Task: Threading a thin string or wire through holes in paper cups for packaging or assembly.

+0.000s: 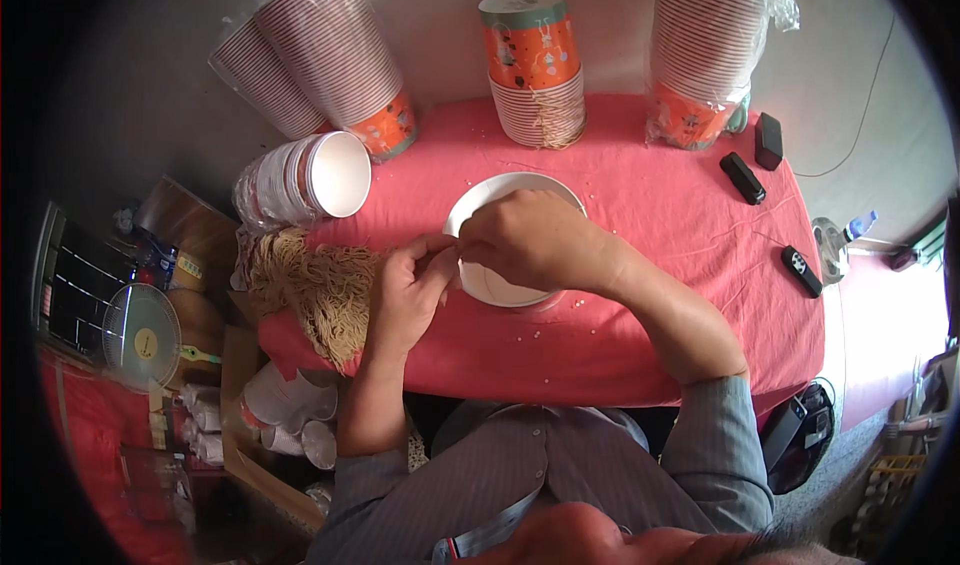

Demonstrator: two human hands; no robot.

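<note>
A white round bowl or tub [505,293] stands in the middle of the red-covered table, partly hidden by my hands. My right hand [540,240] reaches over it from the right, fingers bent into a pinch. At the bowl's left rim my left hand [408,290] meets it, thumb and fingertips closed together. Whatever is between the fingertips is too small and hidden to name. Beside my left wrist lies a thick bundle of tan cords [335,290]. Thin lines like strands show inside the bowl, and small white bits are scattered around it.
Tall nested paper buckets stand at the back left [325,50] and back right [710,45]. An orange bucket [530,50] sits upside down on others at the back. White cups [340,175] lie sideways at left. Black devices [742,178] rest along the right. Below left is an open carton [240,425].
</note>
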